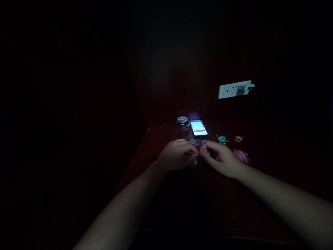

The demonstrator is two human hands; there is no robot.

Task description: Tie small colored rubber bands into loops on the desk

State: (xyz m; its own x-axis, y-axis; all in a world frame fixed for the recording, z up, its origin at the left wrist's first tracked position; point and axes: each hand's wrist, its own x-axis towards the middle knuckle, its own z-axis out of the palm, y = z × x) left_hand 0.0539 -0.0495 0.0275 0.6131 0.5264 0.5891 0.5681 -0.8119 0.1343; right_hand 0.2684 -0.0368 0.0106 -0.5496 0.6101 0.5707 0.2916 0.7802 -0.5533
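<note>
My left hand (178, 154) and my right hand (220, 158) meet fingertip to fingertip above the dark red table, each in a pinch. Something thin and pinkish shows between the fingertips, too small to make out. Just behind my left hand lies a small purple loop bundle (193, 142), and a blue bundle (203, 142) shows beyond my right fingers. Purple strands (194, 163) lie partly hidden under my left hand. To the right of my right hand are a pink pile of strands (241, 156), a green bundle (222, 139) and an orange bundle (238, 138).
A lit phone (199, 129) lies behind my hands, with a lidded glass jar (182, 123) at its left. On the wall at the right is a white socket panel (234, 90) with a plug in it. The surroundings are very dark.
</note>
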